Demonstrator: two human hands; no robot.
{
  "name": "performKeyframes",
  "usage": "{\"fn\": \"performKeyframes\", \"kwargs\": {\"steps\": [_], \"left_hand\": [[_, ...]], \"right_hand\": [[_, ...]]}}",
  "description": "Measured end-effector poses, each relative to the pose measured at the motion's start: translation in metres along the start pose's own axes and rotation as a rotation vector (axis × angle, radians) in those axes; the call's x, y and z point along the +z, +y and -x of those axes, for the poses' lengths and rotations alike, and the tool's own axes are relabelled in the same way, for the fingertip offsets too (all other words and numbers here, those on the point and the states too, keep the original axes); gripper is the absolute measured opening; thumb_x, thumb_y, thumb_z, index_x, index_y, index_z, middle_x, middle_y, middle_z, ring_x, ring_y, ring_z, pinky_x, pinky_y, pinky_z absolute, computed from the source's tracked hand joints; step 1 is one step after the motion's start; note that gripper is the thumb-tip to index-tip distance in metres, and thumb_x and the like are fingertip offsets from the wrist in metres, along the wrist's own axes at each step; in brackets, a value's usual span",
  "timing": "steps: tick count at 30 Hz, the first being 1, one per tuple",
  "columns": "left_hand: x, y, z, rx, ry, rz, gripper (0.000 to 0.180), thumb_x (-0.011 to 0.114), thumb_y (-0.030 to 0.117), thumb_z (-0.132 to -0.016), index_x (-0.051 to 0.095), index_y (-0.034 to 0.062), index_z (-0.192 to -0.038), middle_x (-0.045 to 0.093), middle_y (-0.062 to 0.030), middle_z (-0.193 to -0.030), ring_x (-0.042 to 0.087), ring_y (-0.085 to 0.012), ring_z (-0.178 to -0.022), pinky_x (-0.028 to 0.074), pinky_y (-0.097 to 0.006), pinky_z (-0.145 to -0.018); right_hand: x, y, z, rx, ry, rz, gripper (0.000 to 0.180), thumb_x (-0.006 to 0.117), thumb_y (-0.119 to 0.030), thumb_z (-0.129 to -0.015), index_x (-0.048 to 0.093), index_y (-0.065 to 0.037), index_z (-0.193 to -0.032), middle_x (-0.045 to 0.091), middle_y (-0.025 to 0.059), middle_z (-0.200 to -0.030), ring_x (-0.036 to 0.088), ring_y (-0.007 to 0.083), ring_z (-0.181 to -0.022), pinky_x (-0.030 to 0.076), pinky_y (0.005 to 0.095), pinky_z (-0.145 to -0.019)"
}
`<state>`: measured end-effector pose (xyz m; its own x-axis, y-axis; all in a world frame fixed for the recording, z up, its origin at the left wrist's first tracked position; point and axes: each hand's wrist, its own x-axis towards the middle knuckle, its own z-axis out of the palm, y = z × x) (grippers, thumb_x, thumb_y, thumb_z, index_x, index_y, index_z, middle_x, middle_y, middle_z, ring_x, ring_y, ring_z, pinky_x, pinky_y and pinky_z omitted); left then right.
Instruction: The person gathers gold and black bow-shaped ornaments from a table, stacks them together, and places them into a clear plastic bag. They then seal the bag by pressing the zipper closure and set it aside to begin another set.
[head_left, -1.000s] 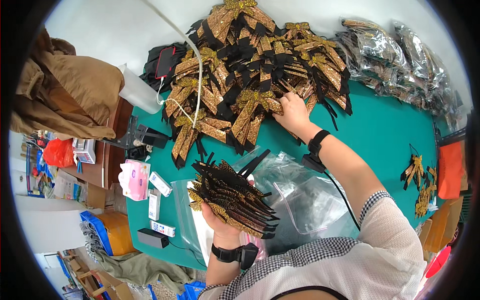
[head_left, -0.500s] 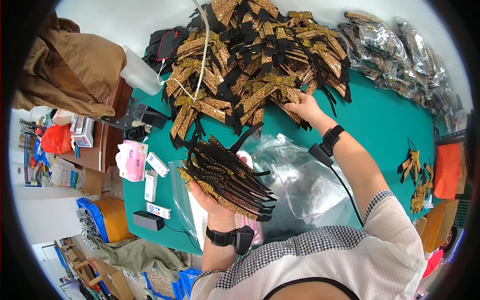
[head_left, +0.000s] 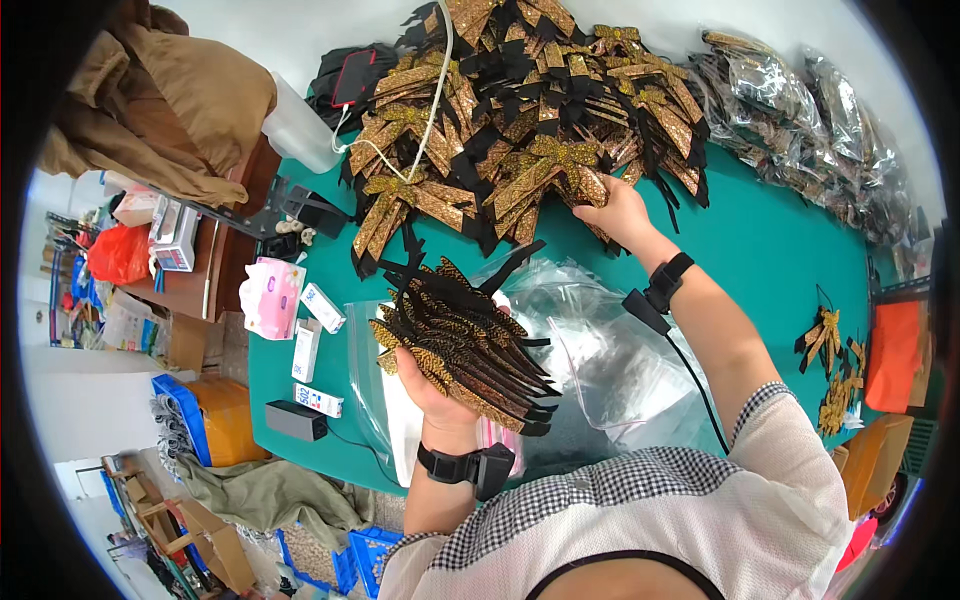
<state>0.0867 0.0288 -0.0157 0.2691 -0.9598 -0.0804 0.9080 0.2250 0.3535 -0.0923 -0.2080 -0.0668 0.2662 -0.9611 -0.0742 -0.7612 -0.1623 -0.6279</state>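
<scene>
— What is nearest the person?

— The left hand [head_left: 432,378], fingers closed around a fanned stack of black and gold bows [head_left: 462,335], holds it above clear plastic bags [head_left: 600,350] on the green table [head_left: 770,250].

— And farther out?

— The right hand [head_left: 612,208] reaches to the edge of the big pile of gold and black bows [head_left: 520,110], its fingers pinched on one glittery gold bow [head_left: 562,172]. Beyond, at the far right, bagged bows [head_left: 800,110] lie in a row. A tissue pack [head_left: 268,297] sits at the left table edge.
</scene>
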Motion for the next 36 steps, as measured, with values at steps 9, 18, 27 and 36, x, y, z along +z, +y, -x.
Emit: {"fn": "performKeyframes", "kwargs": {"steps": [9, 18, 27, 36], "left_hand": [[-0.004, -0.015, -0.012, -0.053, 0.025, 0.072, 0.083, 0.042, 0.071, -0.073, 0.045, 0.0057, -0.124, 0.051, -0.0174, -0.119, 0.048, -0.0360, -0.109, 0.038, -0.050, -0.093], [-0.017, -0.024, -0.009, -0.079, 0.065, 0.078, 0.084, 0.045, 0.072, -0.070, 0.045, 0.0054, -0.123, 0.048, -0.0187, -0.120, 0.047, -0.0337, -0.109, 0.040, -0.046, -0.091], [-0.054, 0.000, 0.013, -0.039, -0.011, 0.092, 0.091, 0.042, 0.075, -0.070, 0.036, 0.0064, -0.131, 0.046, -0.0109, -0.126, 0.052, -0.0343, -0.105, 0.044, -0.048, -0.090], [-0.037, -0.013, 0.008, -0.071, 0.061, 0.058, 0.088, 0.048, 0.070, -0.070, 0.036, 0.0078, -0.131, 0.045, -0.0237, -0.123, 0.038, -0.0418, -0.118, 0.040, -0.049, -0.093]], "right_hand": [[0.003, -0.038, 0.061, -0.243, 0.052, -0.044, 0.069, 0.073, -0.042, -0.065, 0.046, -0.001, -0.114, 0.061, 0.0216, -0.090, 0.061, 0.0341, -0.082, 0.048, 0.0408, -0.073], [0.022, -0.051, 0.128, -0.340, 0.071, -0.246, 0.036, 0.057, -0.017, -0.082, 0.047, -0.001, -0.113, 0.058, 0.0208, -0.090, 0.057, 0.0365, -0.079, 0.046, 0.0396, -0.066], [0.067, -0.011, 0.145, -0.274, -0.090, -0.357, 0.077, 0.076, -0.031, -0.063, 0.038, 0.004, -0.121, 0.055, 0.0218, -0.100, 0.053, 0.0370, -0.093, 0.043, 0.0408, -0.079], [0.077, -0.031, 0.152, -0.116, -0.040, -0.372, 0.054, 0.057, -0.012, -0.075, 0.035, 0.004, -0.122, 0.056, 0.0257, -0.092, 0.056, 0.0407, -0.081, 0.046, 0.0428, -0.071]]}}
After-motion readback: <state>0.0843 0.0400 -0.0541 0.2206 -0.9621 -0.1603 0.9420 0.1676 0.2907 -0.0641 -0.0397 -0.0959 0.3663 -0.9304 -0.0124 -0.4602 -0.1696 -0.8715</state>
